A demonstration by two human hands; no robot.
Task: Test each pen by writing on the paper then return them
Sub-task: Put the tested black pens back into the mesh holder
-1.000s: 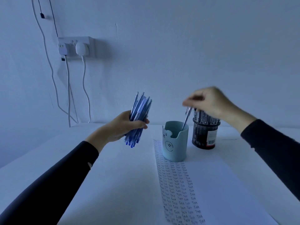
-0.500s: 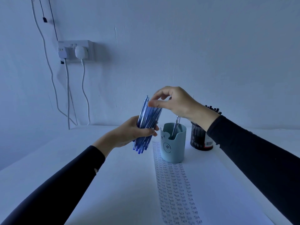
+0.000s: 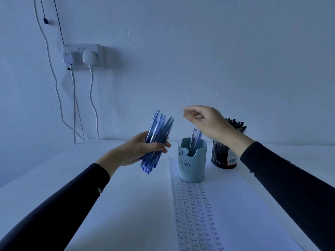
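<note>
While two pens [image 3: 194,140] stand in the pale-blue holder [image 3: 193,165], I judge most untested: my left hand [image 3: 143,151] grips the blue-pen bundle [image 3: 158,138], my right hand [image 3: 204,122] hovers spread and empty above the holder.

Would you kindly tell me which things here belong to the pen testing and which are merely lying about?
In the job: bundle of pens in the left hand, paper, blue cup, black mesh holder.
Just lying about: wall socket, cables.
</note>
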